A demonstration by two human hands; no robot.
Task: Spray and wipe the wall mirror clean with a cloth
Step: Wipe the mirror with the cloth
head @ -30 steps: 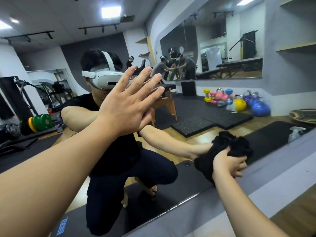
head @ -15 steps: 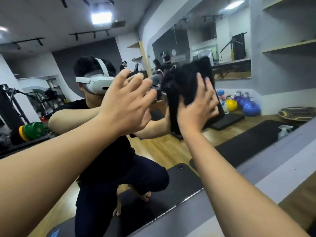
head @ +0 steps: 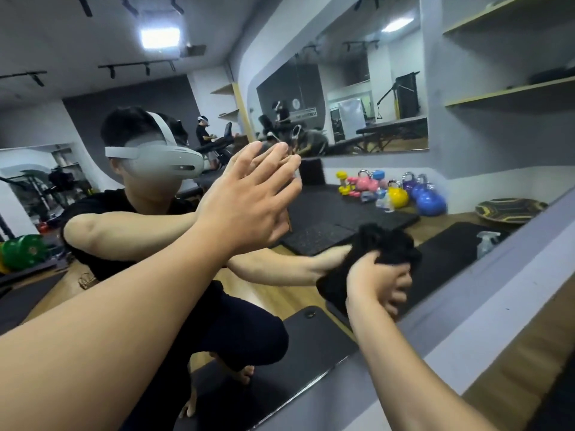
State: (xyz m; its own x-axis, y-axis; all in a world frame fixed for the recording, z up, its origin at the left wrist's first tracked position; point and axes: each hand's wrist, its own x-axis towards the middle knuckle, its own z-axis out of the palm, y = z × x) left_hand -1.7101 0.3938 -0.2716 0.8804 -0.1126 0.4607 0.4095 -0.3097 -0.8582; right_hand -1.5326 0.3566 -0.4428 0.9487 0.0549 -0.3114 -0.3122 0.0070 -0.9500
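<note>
Gripping bunched black cloth (head: 385, 244), right hand (head: 378, 283), against mirror (head: 311, 73)

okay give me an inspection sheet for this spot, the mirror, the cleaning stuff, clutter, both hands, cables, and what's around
Surface: wall mirror, reflecting the crouching person and gym.
Job's things: black cloth bunched against the glass, low on the right; spray bottle seen as a reflection, standing on a dark mat.
Clutter: nothing seen on the grey ledge below.
Hands: left hand flat on the glass, fingers straight; right hand grips the cloth.
Cables: nothing seen.
Surroundings: kettlebells, weight plates, shelves, all reflected.
</note>
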